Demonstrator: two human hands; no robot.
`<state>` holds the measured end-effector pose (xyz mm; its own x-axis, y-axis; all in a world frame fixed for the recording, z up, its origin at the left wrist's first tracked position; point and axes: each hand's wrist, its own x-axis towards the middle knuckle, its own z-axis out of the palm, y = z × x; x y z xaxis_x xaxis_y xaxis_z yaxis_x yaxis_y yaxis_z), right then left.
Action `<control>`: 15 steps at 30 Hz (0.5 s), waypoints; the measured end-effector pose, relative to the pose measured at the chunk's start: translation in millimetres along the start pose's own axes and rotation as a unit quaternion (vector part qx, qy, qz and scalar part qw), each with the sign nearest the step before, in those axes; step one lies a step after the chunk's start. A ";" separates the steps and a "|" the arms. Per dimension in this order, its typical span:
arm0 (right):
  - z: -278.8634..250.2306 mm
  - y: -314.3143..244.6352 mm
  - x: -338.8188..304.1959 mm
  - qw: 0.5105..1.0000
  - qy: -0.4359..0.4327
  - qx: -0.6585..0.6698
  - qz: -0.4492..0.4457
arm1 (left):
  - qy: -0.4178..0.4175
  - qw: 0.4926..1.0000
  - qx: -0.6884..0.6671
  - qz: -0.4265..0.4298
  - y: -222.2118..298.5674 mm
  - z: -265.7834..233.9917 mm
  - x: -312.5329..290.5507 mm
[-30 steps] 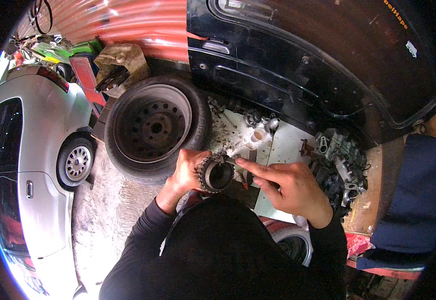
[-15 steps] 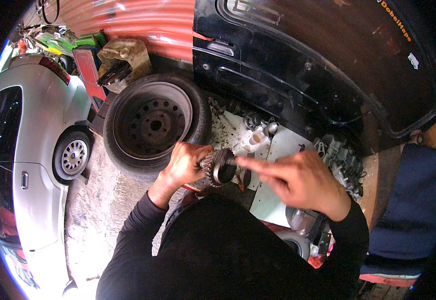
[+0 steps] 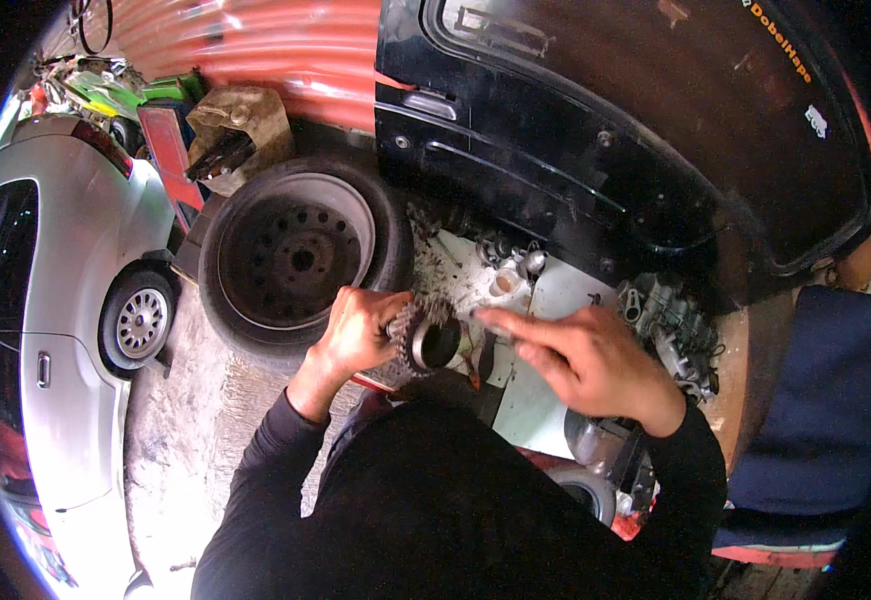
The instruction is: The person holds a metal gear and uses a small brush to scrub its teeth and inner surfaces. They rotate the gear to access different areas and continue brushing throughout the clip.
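My left hand is closed around the side of a dark toothed gear, holding it up in front of my body. A smooth ring and a round bore show on the gear's right side. My right hand is just to the right of it, index finger stretched toward the gear and the other fingers partly bent. The fingertip is dark and stands a little apart from the bore. Nothing shows in the right hand. The gear's left side is hidden behind my left fingers.
A tyre on a steel rim lies beyond my left hand. Metal engine parts sit beyond my right hand, near a small pale cup. A black vehicle panel leans behind. A silver car stands at left; dark blue cloth hangs right.
My right index finger has drawn back from the gear's ring, leaving a gap. The gear has turned slightly, so its bore shows more. My left hand keeps its grip.
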<state>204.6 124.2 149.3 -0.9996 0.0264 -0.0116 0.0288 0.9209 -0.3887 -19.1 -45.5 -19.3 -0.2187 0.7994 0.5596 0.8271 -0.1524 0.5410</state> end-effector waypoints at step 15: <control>-10.8 -8.0 6.6 0.998 0.052 0.012 -0.043 | -0.003 0.999 0.038 0.011 4.2 -12.7 21.0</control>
<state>197.8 121.2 162.4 -0.9929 -0.0119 0.1180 -0.0592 0.9120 -0.4060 -26.8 -36.8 2.7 -0.1975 0.7995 0.5673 0.8687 -0.1254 0.4791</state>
